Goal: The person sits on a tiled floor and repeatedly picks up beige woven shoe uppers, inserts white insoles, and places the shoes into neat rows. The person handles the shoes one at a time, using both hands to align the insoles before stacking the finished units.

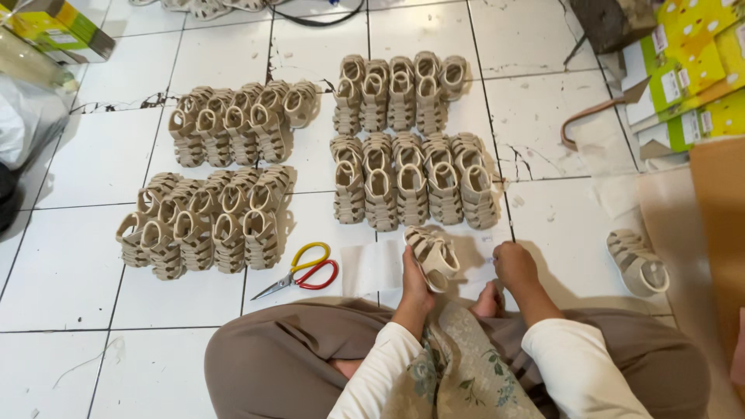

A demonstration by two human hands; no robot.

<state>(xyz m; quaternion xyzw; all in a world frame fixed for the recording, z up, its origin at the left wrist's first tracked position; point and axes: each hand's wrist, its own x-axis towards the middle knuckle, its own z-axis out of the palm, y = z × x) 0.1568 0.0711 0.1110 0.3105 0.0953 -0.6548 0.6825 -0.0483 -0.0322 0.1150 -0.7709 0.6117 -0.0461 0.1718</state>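
The fingers (417, 273) of the left hand (415, 289) wrap around a beige sandal (433, 257), its length tilting up and away to the left over the sheet of white paper (372, 268), while the right hand (514, 265) rests curled just right, touching that paper's edge.

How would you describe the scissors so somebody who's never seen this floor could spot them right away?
Start at the white tiled floor covered with rows of beige sandals. Just below the lower left group, ahead of the seated person's knee, lie the scissors, left of a white sheet of paper. One handle loop is yellow and the other red, the only bright colours among the beige shoes.
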